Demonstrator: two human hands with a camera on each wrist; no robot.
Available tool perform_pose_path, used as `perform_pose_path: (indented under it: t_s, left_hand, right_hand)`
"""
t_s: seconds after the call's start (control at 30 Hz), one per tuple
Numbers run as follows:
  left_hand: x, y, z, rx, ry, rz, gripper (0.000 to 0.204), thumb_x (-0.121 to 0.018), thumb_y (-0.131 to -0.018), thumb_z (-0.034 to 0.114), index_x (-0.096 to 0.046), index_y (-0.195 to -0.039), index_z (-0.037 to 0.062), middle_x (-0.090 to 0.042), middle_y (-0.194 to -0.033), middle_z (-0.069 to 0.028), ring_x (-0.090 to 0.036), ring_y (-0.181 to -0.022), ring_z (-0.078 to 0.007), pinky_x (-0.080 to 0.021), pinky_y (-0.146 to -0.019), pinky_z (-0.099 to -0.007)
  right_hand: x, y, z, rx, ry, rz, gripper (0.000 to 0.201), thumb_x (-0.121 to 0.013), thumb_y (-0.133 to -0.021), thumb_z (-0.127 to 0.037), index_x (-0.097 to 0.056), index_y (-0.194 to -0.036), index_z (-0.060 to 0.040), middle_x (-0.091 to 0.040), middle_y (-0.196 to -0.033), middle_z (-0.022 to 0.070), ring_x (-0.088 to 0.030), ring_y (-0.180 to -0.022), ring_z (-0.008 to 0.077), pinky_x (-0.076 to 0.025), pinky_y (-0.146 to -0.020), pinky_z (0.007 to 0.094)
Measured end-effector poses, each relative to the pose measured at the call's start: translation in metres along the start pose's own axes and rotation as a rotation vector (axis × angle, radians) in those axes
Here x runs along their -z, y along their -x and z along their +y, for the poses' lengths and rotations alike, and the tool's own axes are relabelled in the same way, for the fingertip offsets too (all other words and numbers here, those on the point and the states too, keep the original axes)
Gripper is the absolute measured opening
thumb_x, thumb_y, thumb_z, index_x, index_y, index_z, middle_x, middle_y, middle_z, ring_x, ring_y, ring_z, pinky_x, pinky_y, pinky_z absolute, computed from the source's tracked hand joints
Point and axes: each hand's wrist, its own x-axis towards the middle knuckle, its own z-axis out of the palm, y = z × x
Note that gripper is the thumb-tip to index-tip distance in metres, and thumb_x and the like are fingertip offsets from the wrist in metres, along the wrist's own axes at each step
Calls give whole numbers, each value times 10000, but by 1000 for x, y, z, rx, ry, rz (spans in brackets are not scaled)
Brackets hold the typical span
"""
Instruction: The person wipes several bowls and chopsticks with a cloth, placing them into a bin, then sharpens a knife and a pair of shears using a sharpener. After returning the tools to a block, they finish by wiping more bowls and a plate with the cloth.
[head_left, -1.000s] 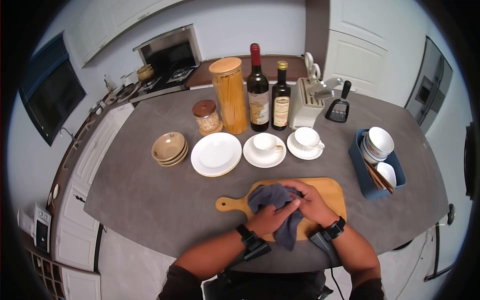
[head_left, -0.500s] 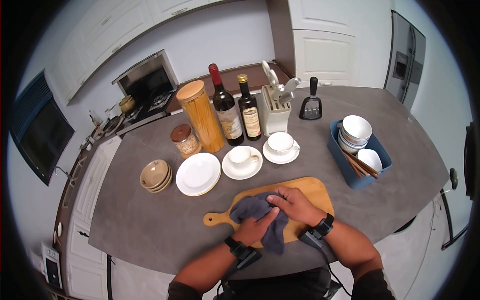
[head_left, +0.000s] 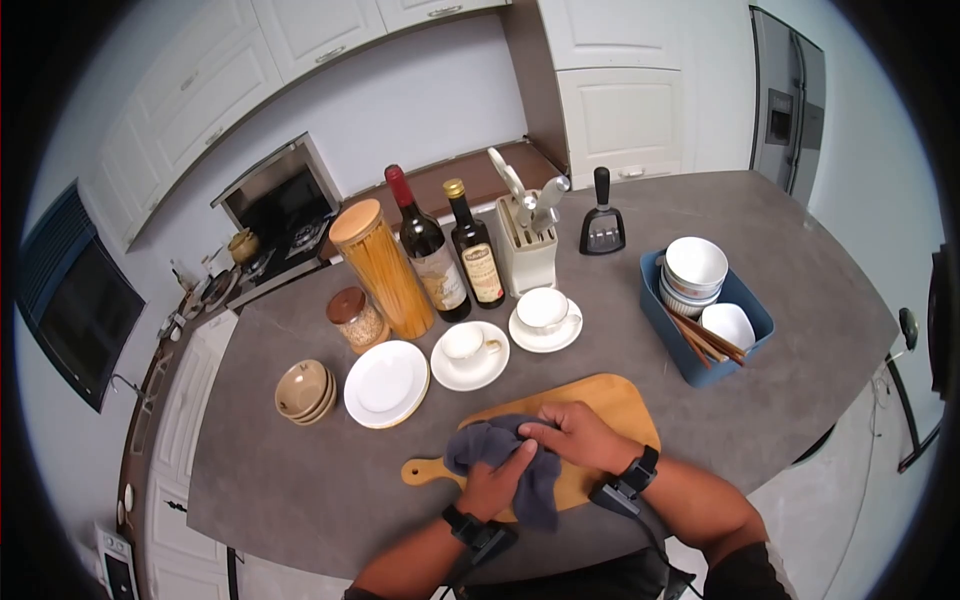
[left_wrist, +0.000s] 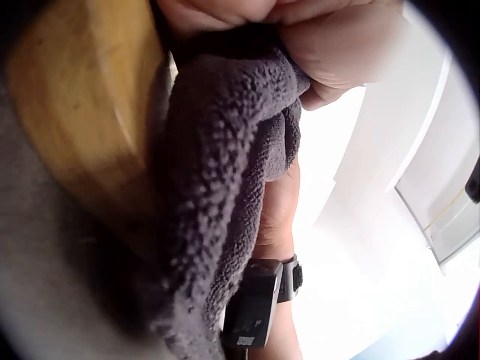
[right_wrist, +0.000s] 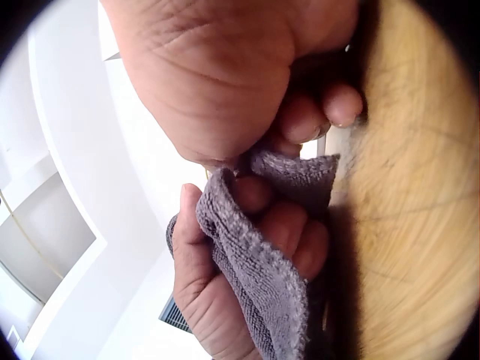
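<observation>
A dark grey-purple cloth [head_left: 500, 450] is bunched between both hands over a wooden cutting board [head_left: 612, 410]. The left hand [head_left: 497, 484] grips its lower side, thumb pointing up toward the other hand. From the right, the right hand [head_left: 580, 437] pinches the cloth near its top edge. In the left wrist view the cloth [left_wrist: 217, 165] hangs in a thick fold beside the board [left_wrist: 82, 90]. The right wrist view shows curled fingers of both hands around the cloth [right_wrist: 259, 274], with the board [right_wrist: 420, 187] alongside. Folds hide some fingertips.
Behind the board stand stacked bowls [head_left: 302, 390], white plates [head_left: 387, 384], two cups [head_left: 465, 342] on saucers, a pasta jar [head_left: 385, 275], a smaller jar [head_left: 357, 318], two bottles [head_left: 435, 265] and a knife block [head_left: 527, 256]. A blue basket [head_left: 712, 374] holding bowls and chopsticks sits right, near a spatula [head_left: 602, 232].
The head view has turned and tilted, so the tabletop things appear shifted left and lower. Both hands keep hold of the cloth over the board, with the right thumb now lying across its top.
</observation>
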Motion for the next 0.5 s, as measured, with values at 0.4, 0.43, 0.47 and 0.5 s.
perform_pose_path:
  t_s: [0.4, 0.43, 0.47, 0.5]
  left_hand:
    - [0, -1, 12, 100, 183, -65, 232, -703, -1082, 148, -695, -1281, 29, -728, -1151, -18, -678, -1031, -96, -584, -894, -280]
    - [0, -2, 14, 98, 183, -65, 232, -703, -1082, 148, -695, -1281, 29, -728, -1151, -18, -678, -1031, -96, -584, -894, -280]
    - [-1, -2, 16, 119, 182, -61, 231, -705, -1081, 147, -695, -1279, 28, -729, -1146, -20, -682, -1025, -99, -587, -889, -282]
    - [-1, -2, 17, 139, 181, -58, 231, -706, -1080, 147, -695, -1277, 26, -731, -1142, -23, -685, -1019, -102, -590, -884, -283]
  right_hand:
    - [-1, 2, 10, 35, -35, -49, 367, -774, -1047, -259, -623, -801, -32, -617, -664, 28, -540, -624, 68, -452, -563, 311]
    - [-1, 1, 10, 67, -37, -29, 399, -772, -1045, -300, -612, -788, -41, -606, -634, 61, -535, -572, 108, -437, -540, 342]
    - [-1, 2, 10, 69, -35, -30, 399, -772, -1045, -300, -612, -788, -41, -606, -634, 61, -535, -572, 108, -437, -540, 342]
    - [-1, 2, 9, 57, -34, -31, 395, -774, -1043, -299, -614, -791, -40, -609, -635, 62, -537, -573, 108, -438, -541, 342]
